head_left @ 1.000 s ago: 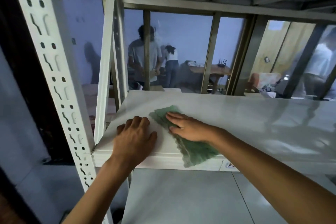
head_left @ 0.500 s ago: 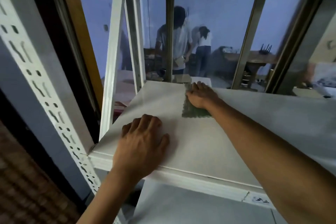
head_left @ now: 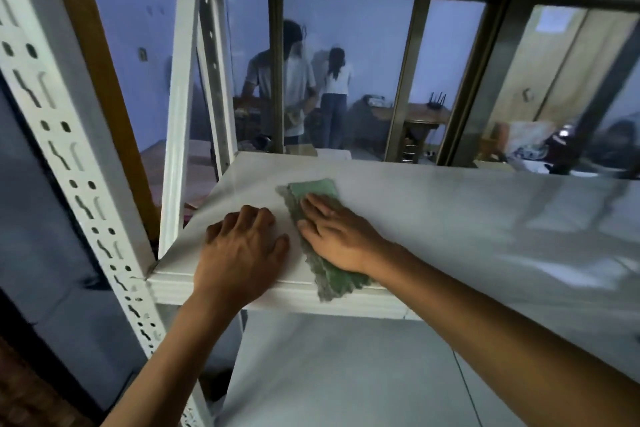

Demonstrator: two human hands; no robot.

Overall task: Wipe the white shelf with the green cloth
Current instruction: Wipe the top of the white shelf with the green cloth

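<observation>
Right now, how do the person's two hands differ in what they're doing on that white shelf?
The right hand lies flat on the green cloth, pressing it to the white shelf; the left hand rests on bare shelf with no cloth under it. The left hand sits near the shelf's front left corner, while the right hand is farther in, to its right. Both are palm down with fingers extended, neither gripping anything.

The single head-worn camera looked forward and down from close above the front edge of the shelf (head_left: 450, 218), facing a window (head_left: 346, 80) behind it, both forearms reaching in from below.
</observation>
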